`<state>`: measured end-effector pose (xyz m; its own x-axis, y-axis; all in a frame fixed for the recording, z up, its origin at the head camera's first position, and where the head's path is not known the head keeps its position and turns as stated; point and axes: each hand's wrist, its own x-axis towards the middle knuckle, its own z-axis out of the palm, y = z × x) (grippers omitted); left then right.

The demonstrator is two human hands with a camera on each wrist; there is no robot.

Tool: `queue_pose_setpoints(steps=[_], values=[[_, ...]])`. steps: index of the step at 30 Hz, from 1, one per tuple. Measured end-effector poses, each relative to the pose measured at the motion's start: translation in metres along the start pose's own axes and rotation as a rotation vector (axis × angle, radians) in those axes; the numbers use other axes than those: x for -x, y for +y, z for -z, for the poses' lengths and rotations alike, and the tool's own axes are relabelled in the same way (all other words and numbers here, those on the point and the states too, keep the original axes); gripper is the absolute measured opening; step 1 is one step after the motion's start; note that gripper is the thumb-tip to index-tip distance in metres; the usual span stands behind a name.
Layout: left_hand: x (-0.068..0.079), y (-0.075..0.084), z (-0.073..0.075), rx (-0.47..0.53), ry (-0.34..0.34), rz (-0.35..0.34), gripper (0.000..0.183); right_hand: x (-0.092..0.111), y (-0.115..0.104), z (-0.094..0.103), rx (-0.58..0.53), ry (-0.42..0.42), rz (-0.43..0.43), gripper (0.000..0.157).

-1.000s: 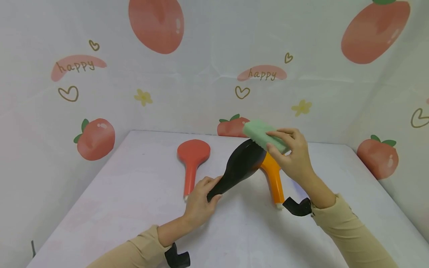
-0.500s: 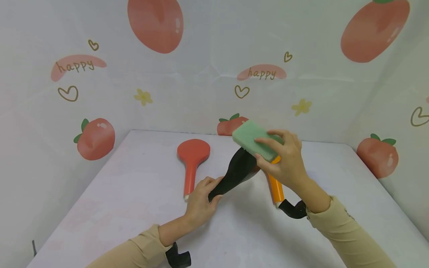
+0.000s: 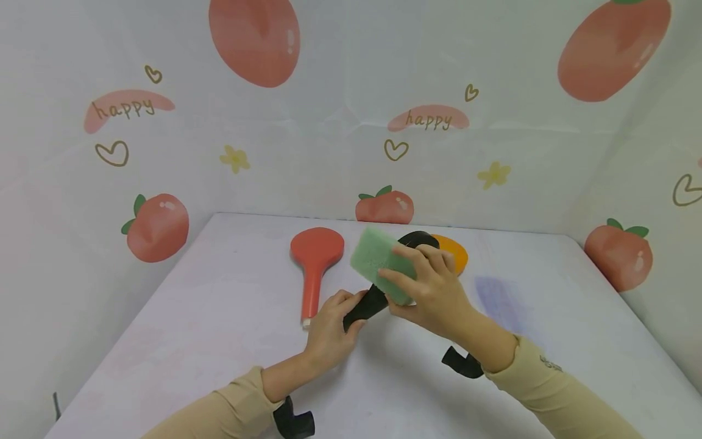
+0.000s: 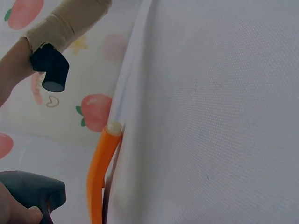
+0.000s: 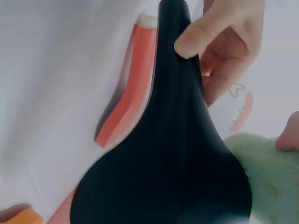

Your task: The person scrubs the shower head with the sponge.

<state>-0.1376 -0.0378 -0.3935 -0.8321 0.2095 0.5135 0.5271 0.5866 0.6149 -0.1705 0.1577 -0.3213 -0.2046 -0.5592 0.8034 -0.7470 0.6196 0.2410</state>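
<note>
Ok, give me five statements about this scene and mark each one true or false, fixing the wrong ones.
1. The left hand holds the black paddle-shaped object by its narrow end. True.
2. The green sponge lies untouched on the table. False: the right hand grips the green sponge above the table.
3. The red paddle-shaped object lies on the table. True.
4. The orange paddle-shaped object is fully visible in the head view. False: the black paddle-shaped object and the right hand cover parts of it.
5. In the head view, the red paddle-shaped object appears left of the orange one. True.
</note>
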Motion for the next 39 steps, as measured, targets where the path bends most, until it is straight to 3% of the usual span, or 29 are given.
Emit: queue_pose_setpoints(steps=[8,15,21,26,31,36,39], values=[[0.000,0.000,0.000,0.016,-0.014,0.019,0.046,0.001,-0.005,-0.004,0.141,0.039,0.020,0.041],[0.001,-0.001,-0.001,0.052,-0.071,0.042,0.045,0.009,-0.021,-0.016,0.281,-0.026,0.106,0.041],[0.000,-0.006,-0.003,0.309,-0.167,0.169,0.043,0.014,-0.020,-0.016,0.205,-0.024,0.047,0.043],[-0.001,-0.010,-0.002,0.562,-0.254,0.361,0.046,0.023,-0.015,-0.011,0.084,-0.065,-0.043,0.044],[-0.005,-0.012,0.000,0.737,-0.272,0.536,0.052,0.036,-0.005,-0.005,-0.013,-0.097,-0.168,0.042],[-0.007,-0.014,0.004,0.883,-0.276,0.602,0.057,0.048,0.006,-0.004,-0.051,-0.064,-0.270,0.038],[-0.007,-0.014,0.007,0.948,-0.291,0.606,0.064,0.054,0.011,-0.006,-0.075,0.011,-0.308,0.026]])
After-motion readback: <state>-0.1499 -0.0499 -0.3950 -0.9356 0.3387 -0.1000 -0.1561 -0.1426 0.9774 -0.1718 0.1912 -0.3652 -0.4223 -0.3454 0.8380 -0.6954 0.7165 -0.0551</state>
